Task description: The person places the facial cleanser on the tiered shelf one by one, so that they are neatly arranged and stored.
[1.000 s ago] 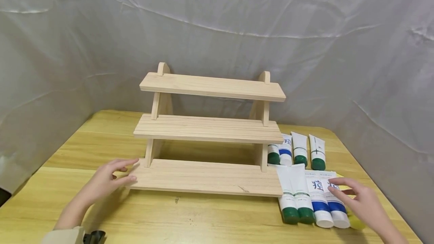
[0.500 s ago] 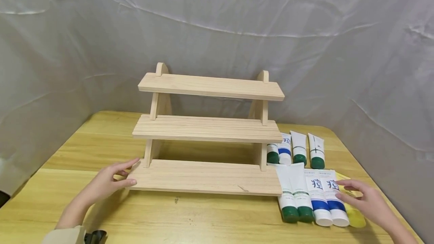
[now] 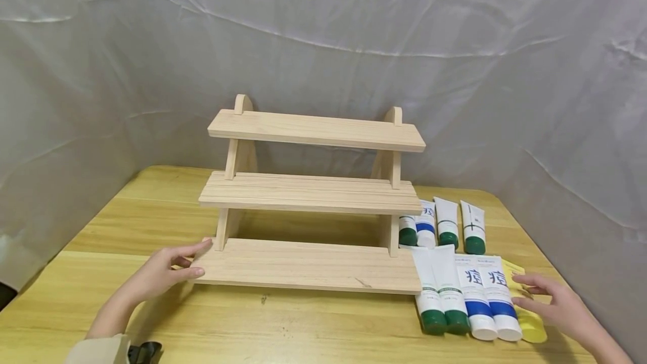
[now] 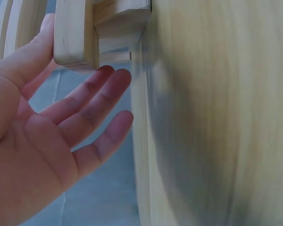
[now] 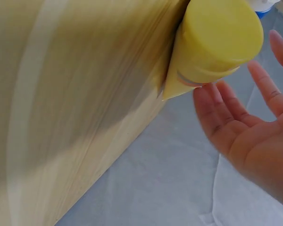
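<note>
A three-tier wooden display stand (image 3: 308,265) stands mid-table in the head view. At the left end of its lowest board, my left hand (image 3: 164,274) touches the wood with thumb and forefinger. The left wrist view shows the other fingers of the left hand (image 4: 61,127) extended, off the board end (image 4: 75,33). My right hand (image 3: 561,308) is over a yellow tube (image 3: 532,324), at the right of a row of tubes. Its fingers look loosely extended; in the right wrist view some fingertips lie beside the yellow tube (image 5: 221,37), contact unclear.
Beside the yellow tube lie two blue-banded white tubes (image 3: 497,299) and two green-capped white tubes (image 3: 451,291). Several more tubes, one a green-capped tube (image 3: 473,229), lie behind, partly hidden by the stand. Grey cloth (image 3: 323,27) surrounds the wooden table (image 3: 283,327).
My right hand has shifted right, from over the outer blue-banded tube to over the yellow tube, which now shows more. The left hand stays at the stand's left end.
</note>
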### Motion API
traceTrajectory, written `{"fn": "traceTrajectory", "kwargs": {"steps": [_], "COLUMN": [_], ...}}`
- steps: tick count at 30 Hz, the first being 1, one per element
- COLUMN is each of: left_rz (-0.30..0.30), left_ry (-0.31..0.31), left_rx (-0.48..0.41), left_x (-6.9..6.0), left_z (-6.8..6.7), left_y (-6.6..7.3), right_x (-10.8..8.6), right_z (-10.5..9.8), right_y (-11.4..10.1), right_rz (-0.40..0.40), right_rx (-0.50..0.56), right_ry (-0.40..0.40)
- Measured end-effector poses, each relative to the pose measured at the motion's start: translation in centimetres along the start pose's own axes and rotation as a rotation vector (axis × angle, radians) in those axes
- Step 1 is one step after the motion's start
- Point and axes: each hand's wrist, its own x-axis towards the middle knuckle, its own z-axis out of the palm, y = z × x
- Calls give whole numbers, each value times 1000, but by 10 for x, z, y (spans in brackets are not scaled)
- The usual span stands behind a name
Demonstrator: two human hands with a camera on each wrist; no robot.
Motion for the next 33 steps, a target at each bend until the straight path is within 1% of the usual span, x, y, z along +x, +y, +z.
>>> {"fn": "traceTrajectory", "kwargs": {"steps": [4,7,10,14,16,21,25,28,33], "left_rz": [22,20,-3,-49,-71,-91,-68,-56,-55], "left_ry": [3,-3,-21,-50,-58,-68,-82,-96,-115], "left_rx": [-16,-33,-43,-65,-75,-101,-132,-161,-187], "left_x": [0,0,0,1,1,0,1,1,1], "left_z": [1,1,-1,-2,-2,-2,-3,-3,-3], "left_y": [-3,-4,-4,-4,-4,-4,-3,-4,-3], "right_x": [0,0,0,1,2,4,6,6,5], "right_z": [-1,-2,-2,-2,-1,0,0,0,0], "right_y": [9,13,15,20,22,25,25,24,21], "right_rz": [60,93,119,152,184,254,258,234,216], "right_rx": [55,102,145,181,201,231,240,252,248], "right_ry": [-79,-137,-184,-241,-263,-284,-288,-310,-336]}}
